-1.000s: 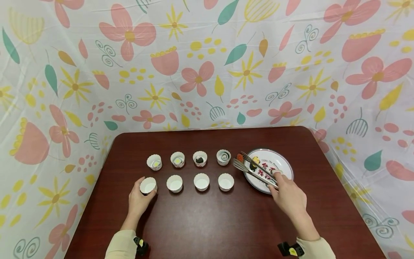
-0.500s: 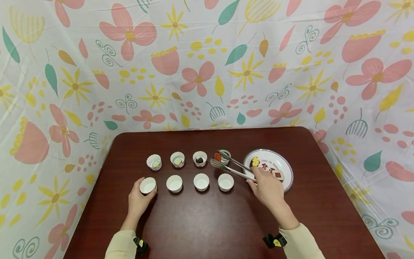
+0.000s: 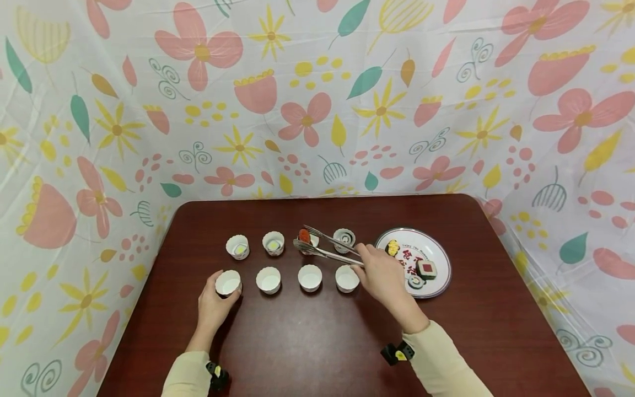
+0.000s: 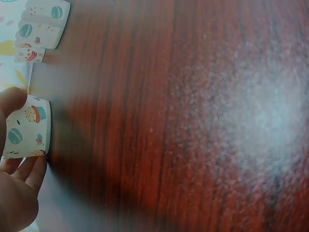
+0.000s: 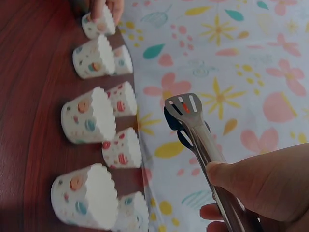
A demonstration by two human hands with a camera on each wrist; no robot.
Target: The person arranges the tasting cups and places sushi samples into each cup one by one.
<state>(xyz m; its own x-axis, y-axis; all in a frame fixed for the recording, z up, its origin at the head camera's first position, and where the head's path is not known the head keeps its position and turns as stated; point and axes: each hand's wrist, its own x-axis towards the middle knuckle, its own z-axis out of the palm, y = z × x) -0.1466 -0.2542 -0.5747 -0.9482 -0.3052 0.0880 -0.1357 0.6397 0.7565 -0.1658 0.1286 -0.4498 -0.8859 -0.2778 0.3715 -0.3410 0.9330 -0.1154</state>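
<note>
Right of centre, the right hand (image 3: 386, 274) grips metal tongs (image 3: 342, 258); a red piece (image 3: 304, 236) sits between their tips, up-left of it, partly hidden. Lower left, the left hand (image 3: 214, 305) pinches a paper cup (image 3: 228, 282).

Floral cloth backdrop (image 3: 317, 105) behind glossy reddish-brown table (image 3: 297, 342)

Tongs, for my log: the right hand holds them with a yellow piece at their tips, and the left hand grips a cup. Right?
One slip: in the head view, the piece at the tips of the tongs is orange-red, not yellow; the rest stands.
</note>
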